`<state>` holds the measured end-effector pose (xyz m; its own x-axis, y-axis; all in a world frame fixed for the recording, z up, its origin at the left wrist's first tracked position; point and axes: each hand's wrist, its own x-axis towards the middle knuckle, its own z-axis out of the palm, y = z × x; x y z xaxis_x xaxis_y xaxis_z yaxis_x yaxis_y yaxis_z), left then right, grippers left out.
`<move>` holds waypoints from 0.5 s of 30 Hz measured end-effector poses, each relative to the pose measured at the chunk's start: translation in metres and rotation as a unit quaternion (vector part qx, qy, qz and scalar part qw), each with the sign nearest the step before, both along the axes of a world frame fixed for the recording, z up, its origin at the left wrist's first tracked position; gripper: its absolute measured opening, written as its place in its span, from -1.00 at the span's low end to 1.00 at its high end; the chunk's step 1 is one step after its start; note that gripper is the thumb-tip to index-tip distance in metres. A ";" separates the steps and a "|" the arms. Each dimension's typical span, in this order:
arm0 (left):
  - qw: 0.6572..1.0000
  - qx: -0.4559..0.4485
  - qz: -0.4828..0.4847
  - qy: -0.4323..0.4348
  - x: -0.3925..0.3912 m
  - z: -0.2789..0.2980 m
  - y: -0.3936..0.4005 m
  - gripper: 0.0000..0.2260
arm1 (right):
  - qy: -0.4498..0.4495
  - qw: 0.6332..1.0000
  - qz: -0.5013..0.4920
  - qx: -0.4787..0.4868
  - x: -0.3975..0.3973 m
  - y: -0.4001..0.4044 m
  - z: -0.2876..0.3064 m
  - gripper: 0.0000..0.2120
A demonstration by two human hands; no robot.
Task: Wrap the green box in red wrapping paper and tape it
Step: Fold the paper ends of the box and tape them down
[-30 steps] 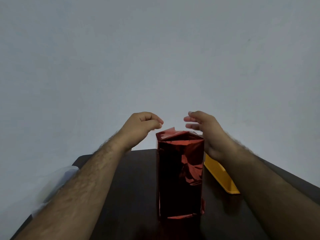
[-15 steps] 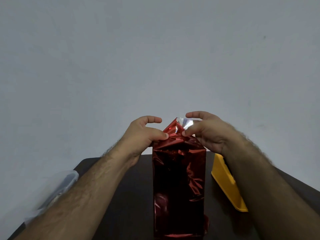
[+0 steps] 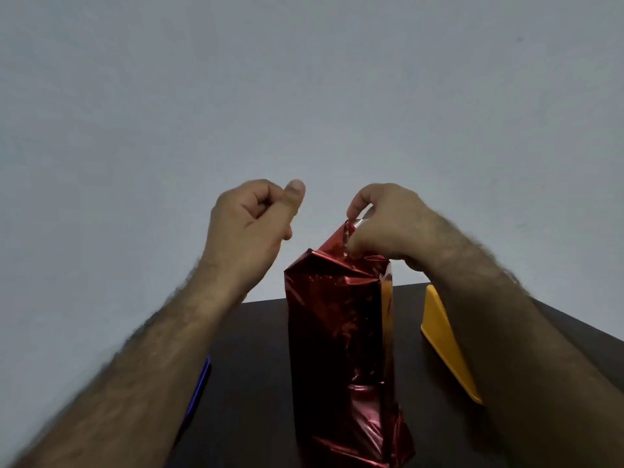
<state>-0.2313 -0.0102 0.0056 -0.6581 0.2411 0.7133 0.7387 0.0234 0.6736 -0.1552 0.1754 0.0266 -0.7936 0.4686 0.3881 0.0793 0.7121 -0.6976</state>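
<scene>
Right hand (image 3: 388, 228) pinching red wrapping paper (image 3: 337, 319) peak, left hand (image 3: 251, 224) fisted, empty — box hidden.

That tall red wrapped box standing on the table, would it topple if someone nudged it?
Probably yes: the wrapped box stands tall on a narrow end, and only the right hand pinching the top flap steadies it. The shiny crinkled foil looks slippery and easily creased. Its weight cannot be judged.

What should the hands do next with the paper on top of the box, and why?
Probably fold the raised flap flat: the right hand pinches it above the upright wrapped box, and the left hand, holding nothing visible, could then press it.
</scene>
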 end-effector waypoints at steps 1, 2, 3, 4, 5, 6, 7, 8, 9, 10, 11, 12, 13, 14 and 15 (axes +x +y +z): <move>0.999 -0.037 0.001 0.035 0.011 0.005 -0.004 -0.54 | -0.002 0.999 -0.019 0.038 0.001 -0.005 0.001 -0.63; 0.993 -0.102 0.007 0.058 0.024 0.008 -0.006 -0.48 | -0.005 0.998 -0.032 0.061 0.001 -0.009 0.002 -0.65; 0.980 -0.182 0.030 0.073 0.037 0.009 -0.006 -0.42 | -0.008 0.997 -0.038 0.072 0.003 -0.013 0.004 -0.66; 0.959 -0.261 0.071 0.085 0.049 0.009 -0.005 -0.36 | -0.010 0.997 -0.037 0.071 0.006 -0.016 0.004 -0.67; 0.932 -0.326 0.120 0.099 0.059 0.009 -0.002 -0.30 | -0.007 0.997 -0.033 0.063 0.008 -0.019 0.004 -0.67; 0.907 -0.371 0.165 0.111 0.065 0.009 0.003 -0.27 | -0.003 0.998 -0.025 0.053 0.010 -0.021 0.005 -0.67; 0.889 -0.397 0.194 0.117 0.068 0.008 0.008 -0.26 | 0.002 0.999 -0.016 0.043 0.012 -0.024 0.004 -0.67; 0.879 -0.410 0.213 0.121 0.070 0.006 0.011 -0.29 | 0.009 0.999 -0.004 0.031 0.013 -0.026 0.004 -0.68; 0.875 -0.412 0.224 0.125 0.069 0.005 0.013 -0.34 | 0.018 1.000 0.015 0.008 0.013 -0.027 0.003 -0.70; 0.875 -0.408 0.227 0.130 0.067 0.004 0.014 -0.41 | 0.030 0.998 0.047 -0.029 0.014 -0.027 0.004 -0.72; 0.877 -0.405 0.224 0.134 0.062 0.004 0.013 -0.48 | 0.046 0.993 0.085 -0.067 0.014 -0.025 0.005 -0.75; 0.882 -0.401 0.212 0.130 0.059 0.004 0.011 -0.57 | 0.061 0.986 0.119 -0.098 0.016 -0.021 0.007 -0.78; 0.891 -0.393 0.191 0.121 0.055 0.005 0.007 -0.68 | 0.070 0.980 0.144 -0.115 0.017 -0.017 0.009 -0.79; 0.905 -0.380 0.161 0.106 0.052 0.006 0.003 -0.78 | 0.072 0.976 0.165 -0.123 0.018 -0.012 0.011 -0.77; 0.918 -0.363 0.130 0.092 0.047 0.007 0.001 -0.87 | 0.069 0.973 0.182 -0.120 0.019 -0.005 0.013 -0.73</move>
